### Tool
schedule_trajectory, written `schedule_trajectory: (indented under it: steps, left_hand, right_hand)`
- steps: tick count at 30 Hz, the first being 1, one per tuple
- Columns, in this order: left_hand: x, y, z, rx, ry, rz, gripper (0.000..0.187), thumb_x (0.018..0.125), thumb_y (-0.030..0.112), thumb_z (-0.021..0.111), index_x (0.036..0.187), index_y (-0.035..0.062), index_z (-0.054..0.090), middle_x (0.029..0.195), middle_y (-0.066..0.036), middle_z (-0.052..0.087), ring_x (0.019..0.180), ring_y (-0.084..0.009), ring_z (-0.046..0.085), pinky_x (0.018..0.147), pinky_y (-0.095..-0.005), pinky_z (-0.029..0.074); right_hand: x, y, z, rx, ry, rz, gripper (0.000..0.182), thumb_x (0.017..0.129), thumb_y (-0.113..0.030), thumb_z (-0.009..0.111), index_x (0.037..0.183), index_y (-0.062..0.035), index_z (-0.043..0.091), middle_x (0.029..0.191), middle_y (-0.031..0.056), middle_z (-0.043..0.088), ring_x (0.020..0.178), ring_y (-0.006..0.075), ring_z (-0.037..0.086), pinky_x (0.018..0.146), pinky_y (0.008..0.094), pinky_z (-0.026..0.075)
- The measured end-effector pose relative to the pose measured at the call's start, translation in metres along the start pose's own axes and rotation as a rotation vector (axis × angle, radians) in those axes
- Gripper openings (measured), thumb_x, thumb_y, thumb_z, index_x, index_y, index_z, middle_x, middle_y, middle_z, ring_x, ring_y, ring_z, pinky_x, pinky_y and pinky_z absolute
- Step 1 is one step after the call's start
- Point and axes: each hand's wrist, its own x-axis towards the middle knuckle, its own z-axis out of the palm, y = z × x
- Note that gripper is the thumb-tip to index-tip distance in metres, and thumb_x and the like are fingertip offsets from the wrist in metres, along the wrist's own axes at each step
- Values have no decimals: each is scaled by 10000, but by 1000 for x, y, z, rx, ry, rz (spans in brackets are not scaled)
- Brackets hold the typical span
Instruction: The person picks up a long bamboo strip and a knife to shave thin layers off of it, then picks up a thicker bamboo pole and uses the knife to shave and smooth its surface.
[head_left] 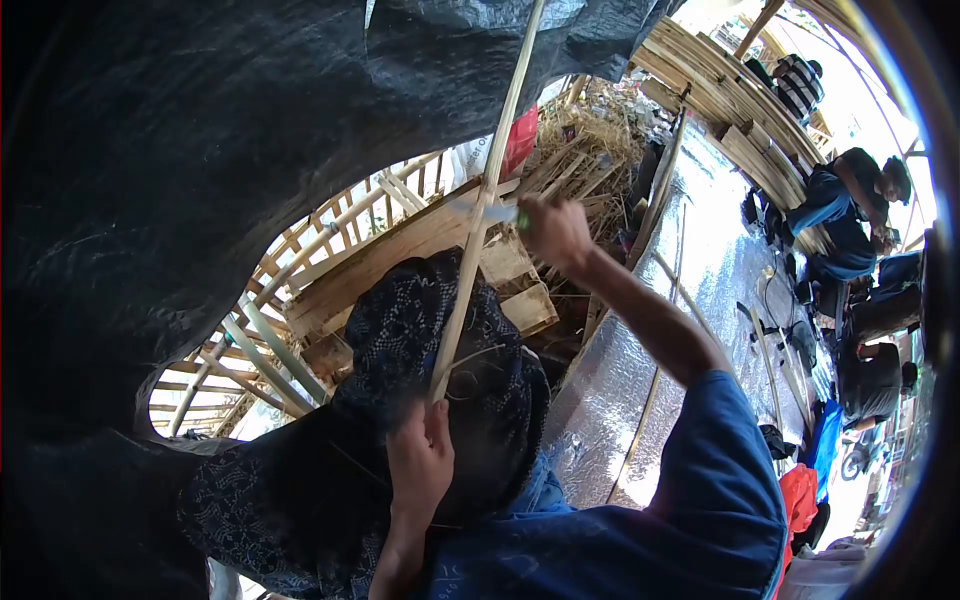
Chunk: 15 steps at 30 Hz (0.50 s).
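A long, pale bamboo strip (463, 312) slants up from my lap past the top of the view. Its lower end is gripped in my left hand (420, 458), with the thumb lying along it. Higher up, my right hand (560, 237) is wrapped round the greenish handle of a knife (505, 213). The blade points left and overlaps the strip in this view. A thin curled shaving shows beside the strip, over the dark patterned cloth (400, 310) covering my lap.
Black plastic sheeting (200, 130) hangs at the left and above. Wooden boards (400, 245) and split sticks (570, 170) lie ahead. A silvery foil sheet (620, 400) spreads to the right with thin strips on it. Several people sit farther right, one in dark clothes (845, 200).
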Motion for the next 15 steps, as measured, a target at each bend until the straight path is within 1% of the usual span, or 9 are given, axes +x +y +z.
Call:
schedule_trajectory:
  steps: [2,4,5,6,7,8,9,11,15]
  left_hand:
    - [-2,-5,-4,12,-24,28,349,940,214,500,676,-9,453,510,-157,458,437,-286,493,463,-354,342]
    - [-1,-8,-8,41,-52,41,348,939,216,503,675,-7,460,505,-149,459,426,-261,486,459,-338,339]
    - [-9,-8,-10,-44,-121,-38,336,939,217,507,682,2,480,508,-112,471,433,-206,482,459,-311,337]
    - [-15,-8,-12,-126,-192,-112,325,939,218,512,689,10,500,510,-74,484,441,-151,477,459,-284,335]
    - [-17,-16,-12,-117,-190,-95,325,939,218,512,689,10,500,510,-74,484,441,-151,477,459,-284,335]
    - [-21,-30,-10,-249,-269,-146,289,932,200,524,728,-6,524,524,-54,495,476,-114,479,467,-276,341]
    - [-26,-38,-8,-385,-359,-214,257,924,182,537,767,-22,549,539,-33,506,511,-76,481,475,-269,348]
    - [-24,-33,-11,-411,-384,-276,232,928,173,522,808,-16,583,565,10,509,553,-40,469,489,-240,348]
    - [-24,-27,-10,-448,-370,-307,257,926,198,533,775,-5,574,552,4,511,524,-42,464,476,-232,338]
  right_hand:
    - [-10,4,28,75,11,-87,123,881,-126,548,813,-79,639,539,18,550,432,84,521,383,259,461]
    - [-11,47,90,-46,-52,311,123,796,-193,591,737,-116,668,761,90,652,853,277,640,955,472,430]
    - [37,36,-31,-327,-506,293,166,852,-198,547,787,-94,659,753,104,662,739,249,661,742,432,538]
    - [49,102,-16,-166,-139,634,193,879,-216,520,816,-82,644,691,110,652,615,232,654,549,386,537]
    - [55,127,-30,-195,24,680,234,884,-229,501,834,-36,624,598,109,613,419,196,562,439,336,495]
    - [50,108,-47,-181,105,552,180,868,-188,508,827,-63,632,631,138,627,571,265,641,555,407,524]
    - [43,97,-46,-179,108,555,180,868,-188,508,827,-63,632,631,138,627,571,265,641,555,407,524]
    - [24,81,-43,-118,195,363,181,854,-183,520,833,-47,638,621,133,625,568,270,642,553,393,530]
    - [-14,52,-54,133,128,516,128,794,-100,574,863,-50,669,602,112,625,511,245,619,493,350,519]
